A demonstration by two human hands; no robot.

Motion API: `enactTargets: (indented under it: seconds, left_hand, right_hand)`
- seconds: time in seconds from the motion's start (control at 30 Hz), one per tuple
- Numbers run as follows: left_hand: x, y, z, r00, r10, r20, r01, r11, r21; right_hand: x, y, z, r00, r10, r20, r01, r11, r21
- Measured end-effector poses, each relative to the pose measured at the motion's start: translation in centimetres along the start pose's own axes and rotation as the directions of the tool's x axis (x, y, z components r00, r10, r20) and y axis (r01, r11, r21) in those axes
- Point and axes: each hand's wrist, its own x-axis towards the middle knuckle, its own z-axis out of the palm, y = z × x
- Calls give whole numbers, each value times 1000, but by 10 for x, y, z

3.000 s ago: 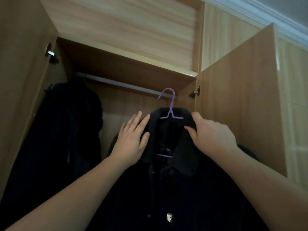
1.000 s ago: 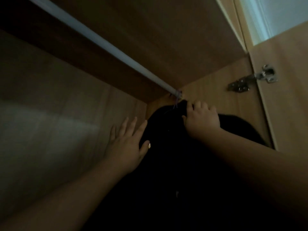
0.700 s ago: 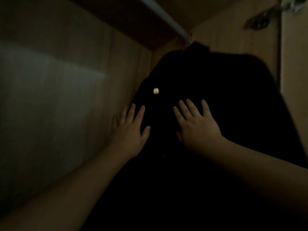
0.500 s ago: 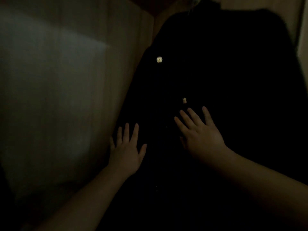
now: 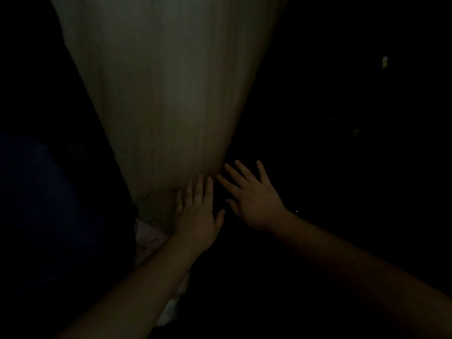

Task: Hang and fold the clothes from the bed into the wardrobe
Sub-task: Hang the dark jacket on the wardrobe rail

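The scene is very dark, inside the wardrobe. The black coat (image 5: 342,167) hangs on the right and fills that side; a pale button (image 5: 384,62) shows on it, and its hanger and the rail are out of frame. My right hand (image 5: 252,199) lies flat on the coat's left edge with fingers spread. My left hand (image 5: 198,214) sits just beside it, fingers straight, at the coat's edge against the wardrobe's back panel (image 5: 166,94). Neither hand holds anything.
Another dark garment (image 5: 49,204) hangs at the left. A bit of pale fabric (image 5: 149,241) shows low down between it and my left forearm. The lit back panel lies between the two dark garments.
The coat went onto the rail and my right hand let go of its collar. Both hands slid down the coat's front, and my view dropped with them.
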Motion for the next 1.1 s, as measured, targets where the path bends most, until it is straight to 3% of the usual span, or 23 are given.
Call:
enactTargets:
  seconds: [0.17,0.23,0.33,0.5,0.63,0.7,0.77,0.87,1.0,1.1]
  left_hand:
    - [5,-19,-1,1000,9,-5,-8,996,94]
    - [12,-17,1,1000,13,-19,-10,994,105]
    - [24,-5,9,998,52,-26,-48,990,129]
    - [35,21,24,994,112,-17,-109,985,137]
    - [25,36,20,992,128,1,-128,988,90]
    - [14,38,19,991,134,17,-135,988,79]
    - [-3,32,21,990,129,52,-132,990,54]
    - [-33,25,28,977,132,171,-138,990,29]
    - [-67,32,31,958,210,195,-221,974,39]
    - [-86,39,30,959,224,173,-237,969,62]
  right_hand:
    - [18,18,64,988,59,141,-41,992,-123]
    - [16,47,85,959,159,234,-114,974,-194]
    - [-3,90,109,931,289,223,-261,954,-146]
    - [-5,89,106,902,169,397,-33,945,-326]
    - [-30,42,107,927,145,346,-156,988,3]
    - [-58,0,123,928,130,349,-226,942,249]
    - [-88,-34,137,938,74,337,-208,900,382]
    - [-106,-29,158,915,104,390,-246,910,333]
    - [-102,-6,156,875,173,452,-345,878,331]
    - [-107,-28,131,856,198,478,-392,851,349]
